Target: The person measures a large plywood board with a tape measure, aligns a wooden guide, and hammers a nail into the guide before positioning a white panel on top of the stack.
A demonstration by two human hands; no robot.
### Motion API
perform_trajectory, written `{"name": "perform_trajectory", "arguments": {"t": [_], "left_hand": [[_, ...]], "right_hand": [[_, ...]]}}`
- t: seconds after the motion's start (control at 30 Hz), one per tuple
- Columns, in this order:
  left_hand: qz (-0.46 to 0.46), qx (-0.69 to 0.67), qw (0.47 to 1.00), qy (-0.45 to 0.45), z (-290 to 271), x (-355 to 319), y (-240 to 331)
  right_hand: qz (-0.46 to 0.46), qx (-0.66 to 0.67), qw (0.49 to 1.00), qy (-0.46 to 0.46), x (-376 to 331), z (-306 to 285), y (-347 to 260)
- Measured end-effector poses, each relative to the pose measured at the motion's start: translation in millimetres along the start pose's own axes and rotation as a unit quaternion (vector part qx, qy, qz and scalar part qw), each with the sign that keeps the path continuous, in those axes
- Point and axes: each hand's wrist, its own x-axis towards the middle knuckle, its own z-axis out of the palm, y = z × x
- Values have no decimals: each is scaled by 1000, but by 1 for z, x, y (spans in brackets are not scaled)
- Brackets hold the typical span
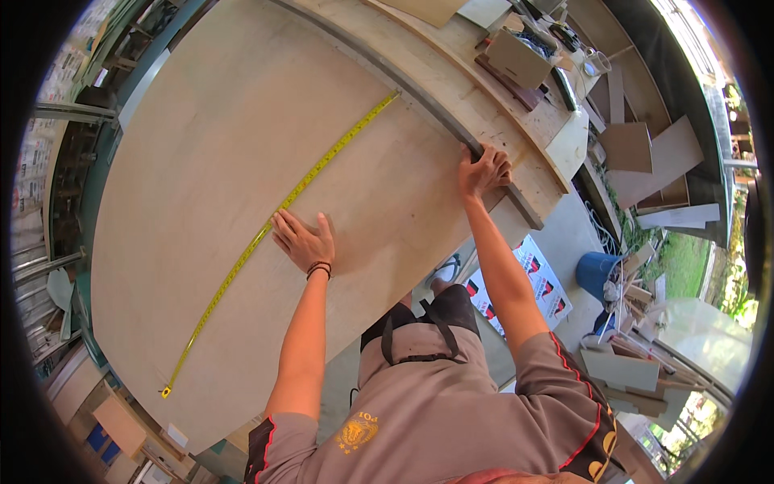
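A wide pale plywood sheet (210,145) lies in front of me. A yellow measuring tape (326,157) stretches across it, from the lower left up to a long grey bar (419,95). My left hand (302,240) rests on the sheet with its fingers stretched out, their tips touching the tape near its middle. At the bar's near right part, my right hand (486,171) has its fingers wrapped round the bar. The tape's lower left end (167,392) is dark-tipped and lies on the sheet. Its far end meets the bar.
Beyond the bar runs a wooden bench top (476,97) with a box (518,60) and assorted tools. Board offcuts (657,165) lean at the right. A blue bucket (597,274) and a printed sheet (528,286) are on the floor. Wood pieces (121,423) are piled at lower left.
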Motion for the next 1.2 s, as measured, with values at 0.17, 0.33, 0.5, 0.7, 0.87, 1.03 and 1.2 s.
{"name": "perform_trajectory", "arguments": {"t": [0.17, 0.33, 0.5, 0.7, 0.87, 1.03, 1.2], "left_hand": [[-2, 3, 1000, -1, 2, 0, 1], [-8, 4, 1000, -9, 2, 1, 4], [-9, -3, 1000, -8, 3, 1, 2], [-17, 0, 1000, -17, 2, -1, 2], [-18, 2, 1000, -16, 2, 0, 0], [-11, 3, 1000, -20, 4, 1, -2], [-8, 19, 999, -28, 9, -4, -4]], "right_hand": [[-4, 16, 1000, 4, -7, -7, -6], [0, 30, 1000, -3, -9, -11, -8], [-3, 24, 1000, -2, -11, -11, -9], [0, 13, 1000, -3, -15, -12, -9], [-2, 19, 1000, -4, -18, -12, -10], [5, -2, 1000, -15, -20, -13, -11], [-21, -60, 997, -42, -20, -15, -9]]}}
